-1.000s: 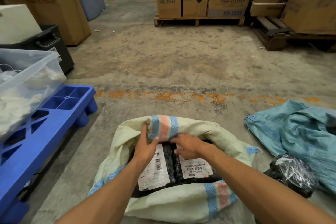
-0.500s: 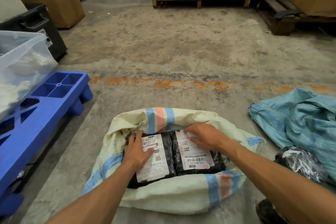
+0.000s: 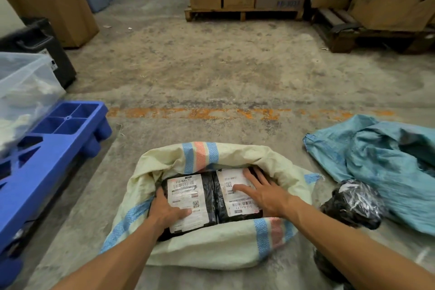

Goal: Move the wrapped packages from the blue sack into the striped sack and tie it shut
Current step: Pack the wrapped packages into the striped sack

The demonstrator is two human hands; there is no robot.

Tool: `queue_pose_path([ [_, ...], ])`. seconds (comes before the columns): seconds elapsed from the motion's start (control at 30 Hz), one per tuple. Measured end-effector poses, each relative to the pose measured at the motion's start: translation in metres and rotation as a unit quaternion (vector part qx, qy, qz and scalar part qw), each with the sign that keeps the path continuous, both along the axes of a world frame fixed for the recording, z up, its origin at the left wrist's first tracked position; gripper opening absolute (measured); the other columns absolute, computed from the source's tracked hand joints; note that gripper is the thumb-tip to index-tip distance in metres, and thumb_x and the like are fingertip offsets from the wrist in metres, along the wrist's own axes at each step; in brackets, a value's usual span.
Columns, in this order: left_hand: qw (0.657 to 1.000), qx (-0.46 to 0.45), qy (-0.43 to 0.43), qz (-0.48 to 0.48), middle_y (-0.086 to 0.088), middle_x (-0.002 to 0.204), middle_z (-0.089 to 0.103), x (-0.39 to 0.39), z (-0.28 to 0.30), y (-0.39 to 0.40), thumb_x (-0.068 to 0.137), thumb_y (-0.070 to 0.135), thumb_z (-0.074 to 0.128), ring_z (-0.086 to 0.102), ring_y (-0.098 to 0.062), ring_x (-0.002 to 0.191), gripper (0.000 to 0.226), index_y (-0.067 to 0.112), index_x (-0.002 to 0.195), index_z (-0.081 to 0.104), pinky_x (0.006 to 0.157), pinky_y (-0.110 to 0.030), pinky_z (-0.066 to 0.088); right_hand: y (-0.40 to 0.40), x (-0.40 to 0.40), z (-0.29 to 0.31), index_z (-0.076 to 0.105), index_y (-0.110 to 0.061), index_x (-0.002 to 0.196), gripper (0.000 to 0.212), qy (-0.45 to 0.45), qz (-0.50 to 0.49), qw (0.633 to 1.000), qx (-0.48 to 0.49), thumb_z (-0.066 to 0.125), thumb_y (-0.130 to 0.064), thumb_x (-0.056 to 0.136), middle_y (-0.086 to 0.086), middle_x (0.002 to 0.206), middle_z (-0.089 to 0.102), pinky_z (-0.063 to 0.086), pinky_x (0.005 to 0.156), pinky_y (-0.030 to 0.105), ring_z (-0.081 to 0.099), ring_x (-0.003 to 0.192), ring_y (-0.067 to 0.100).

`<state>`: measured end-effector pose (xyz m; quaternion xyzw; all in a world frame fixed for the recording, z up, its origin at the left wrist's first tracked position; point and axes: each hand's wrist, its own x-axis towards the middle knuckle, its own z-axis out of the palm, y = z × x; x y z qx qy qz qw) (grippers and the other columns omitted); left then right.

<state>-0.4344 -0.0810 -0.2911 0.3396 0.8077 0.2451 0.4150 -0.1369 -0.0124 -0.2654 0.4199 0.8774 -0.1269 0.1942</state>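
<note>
Head view: both hands (image 3: pixel 266 193) press 2 packages (image 3: pixel 188 198) inside striped sack (image 3: pixel 211 247).

Glossy black plastic wraps the packages (image 3: pixel 209 195) under the fingers (image 3: pixel 253 178), with matt paper labels. Around them, the striped sack (image 3: pixel 211 247) is coarse woven plastic. The floor (image 3: pixel 211 66) is rough concrete.

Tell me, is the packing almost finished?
Partly. Two labelled packages already lie side by side in the striped sack. The left hand and right hand rest on them. Left: one wrapped package on the floor by the blue sack, and the striped sack is open, untied.
</note>
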Motion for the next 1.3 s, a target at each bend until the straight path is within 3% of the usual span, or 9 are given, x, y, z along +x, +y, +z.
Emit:
queue_pose_path([
  [0.17, 0.999, 0.015, 0.004, -0.033, -0.009, 0.124, 0.062, -0.013, -0.01, 0.003, 0.043, 0.021, 0.091, 0.059, -0.03, 0.115, 0.112, 0.013, 0.141, 0.037, 0.102, -0.049, 0.047, -0.019, 0.003, -0.01, 0.008, -0.049, 0.149, 0.087, -0.018, 0.028, 0.999, -0.003, 0.033, 0.013, 0.093, -0.007, 0.161, -0.025, 0.012, 0.118, 0.064, -0.037, 0.132, 0.035],
  [0.3, 0.996, 0.004, 0.052, -0.073, -0.007, 0.122, 0.059, 0.0, 0.013, 0.002, 0.063, 0.0, 0.076, 0.057, -0.028, 0.114, 0.093, 0.018, 0.143, 0.031, 0.101, -0.042, 0.048, -0.022, 0.003, -0.004, 0.009, -0.047, 0.15, 0.095, -0.019, 0.005, 1.0, 0.001, 0.033, 0.021, 0.087, -0.01, 0.161, -0.025, 0.019, 0.117, 0.06, -0.033, 0.137, 0.034],
  [0.4, 0.987, -0.036, 0.085, -0.134, -0.006, 0.124, 0.054, 0.004, 0.023, 0.0, 0.065, 0.008, 0.077, 0.055, -0.024, 0.113, 0.102, 0.021, 0.15, 0.023, 0.098, -0.036, 0.048, -0.024, -0.002, 0.005, 0.02, -0.045, 0.143, 0.079, -0.013, -0.008, 1.0, -0.023, 0.042, 0.011, 0.092, -0.01, 0.164, -0.014, 0.016, 0.119, 0.058, -0.012, 0.149, 0.036],
  [0.47, 0.982, -0.068, 0.095, -0.151, -0.01, 0.134, 0.049, 0.006, 0.033, 0.001, 0.066, 0.022, 0.08, 0.052, -0.026, 0.121, 0.109, 0.019, 0.155, 0.017, 0.104, -0.037, 0.045, -0.025, -0.004, 0.019, 0.033, -0.038, 0.139, 0.063, 0.012, -0.009, 0.999, -0.042, 0.05, -0.001, 0.091, -0.003, 0.164, 0.009, 0.017, 0.119, 0.054, 0.009, 0.15, 0.033],
  [0.53, 0.972, -0.085, 0.128, -0.179, -0.015, 0.146, 0.04, 0.015, 0.05, 0.003, 0.074, 0.031, 0.077, 0.044, -0.03, 0.132, 0.101, 0.018, 0.155, 0.02, 0.109, -0.036, 0.039, -0.027, 0.0, 0.039, 0.047, -0.03, 0.134, 0.056, 0.064, -0.019, 0.997, -0.04, 0.049, -0.003, 0.085, 0.003, 0.149, 0.041, 0.034, 0.112, 0.046, 0.039, 0.137, 0.031],
  [0.63, 0.953, -0.054, 0.148, -0.257, -0.009, 0.152, 0.035, 0.046, 0.086, 0.005, 0.077, 0.036, 0.072, 0.043, -0.026, 0.135, 0.085, 0.014, 0.15, 0.034, 0.106, -0.027, 0.039, -0.033, 0.019, 0.067, 0.052, -0.027, 0.129, 0.046, 0.13, -0.054, 0.99, -0.033, 0.048, -0.009, 0.087, 0.001, 0.13, 0.059, 0.047, 0.094, 0.036, 0.057, 0.115, 0.023],
  [0.93, 0.802, -0.06, 0.148, -0.575, -0.002, 0.135, 0.056, 0.196, 0.164, 0.007, 0.093, 0.04, 0.061, 0.054, -0.02, 0.121, 0.056, 0.025, 0.144, 0.044, 0.105, -0.033, 0.042, -0.06, 0.13, 0.135, 0.056, -0.027, 0.122, 0.031, 0.277, -0.143, 0.948, 0.069, 0.05, -0.018, 0.094, -0.004, 0.097, 0.068, 0.047, 0.074, 0.033, 0.063, 0.081, 0.017],
  [1.1, 0.779, -0.015, 0.139, -0.611, -0.004, 0.125, 0.065, 0.266, 0.172, -0.002, 0.093, 0.035, 0.064, 0.057, -0.015, 0.09, 0.051, 0.022, 0.139, 0.048, 0.081, -0.025, 0.043, -0.083, 0.203, 0.147, 0.053, -0.024, 0.124, 0.032, 0.29, -0.19, 0.933, 0.097, 0.053, -0.017, 0.093, -0.002, 0.097, 0.067, 0.045, 0.071, 0.03, 0.057, 0.076, 0.014],
  [1.3, 0.765, 0.042, 0.222, -0.604, -0.009, 0.139, 0.053, 0.317, 0.174, 0.0, 0.091, 0.038, 0.065, 0.054, -0.023, 0.122, 0.065, 0.021, 0.147, 0.037, 0.101, -0.028, 0.04, -0.09, 0.259, 0.149, 0.049, -0.022, 0.12, 0.034, 0.296, -0.252, 0.916, 0.102, 0.051, -0.011, 0.087, 0.003, 0.093, 0.069, 0.049, 0.074, 0.037, 0.062, 0.08, 0.023],
])
